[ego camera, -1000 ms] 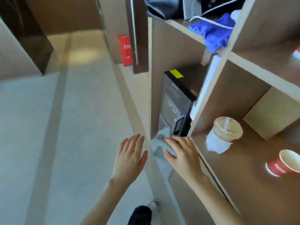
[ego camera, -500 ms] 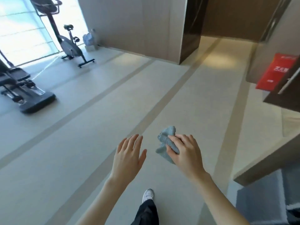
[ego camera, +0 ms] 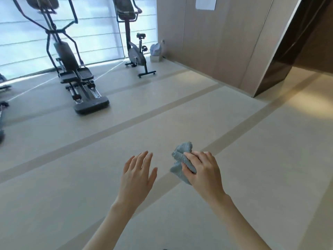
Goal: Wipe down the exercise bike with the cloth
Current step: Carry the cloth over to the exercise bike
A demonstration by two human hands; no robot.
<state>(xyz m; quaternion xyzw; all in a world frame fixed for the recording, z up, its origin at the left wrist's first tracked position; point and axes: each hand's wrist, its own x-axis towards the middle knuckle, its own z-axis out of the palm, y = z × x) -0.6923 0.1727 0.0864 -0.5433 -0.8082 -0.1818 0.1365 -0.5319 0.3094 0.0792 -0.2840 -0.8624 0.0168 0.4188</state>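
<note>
Cloth (ego camera: 181,160), grey-blue and bunched up, sits in the right hand (ego camera: 203,170); the fingers and thumb curl round it, and crumpled folds stick out above and to the left of the knuckles. The left hand (ego camera: 137,175) hangs just beside it, not touching, palm down, with straight, slightly spread fingers and nothing in its hold. Both bare forearms reach out over the middle of the pale floor (ego camera: 252,159), which is crossed by darker diagonal stripes.

The exercise bike (ego camera: 135,51) stands upright at the far edge of the floor, well apart from the hands. It is in front of a window covered by a ribbed blind (ego camera: 99,33), near the corner where the window meets a wood-panelled wall (ego camera: 225,42). Its dark cross-foot rests flat on the floor. A pale bundle (ego camera: 155,49) lies just to the right of the bike, against the foot of the wall. To the left of the bike, and nearer, is a larger elliptical trainer (ego camera: 72,69) with its dark base on the floor. A white sheet (ego camera: 205,2) is fixed high on the wall panels, and a dark-edged opening (ego camera: 288,51) lies at the right edge.
</note>
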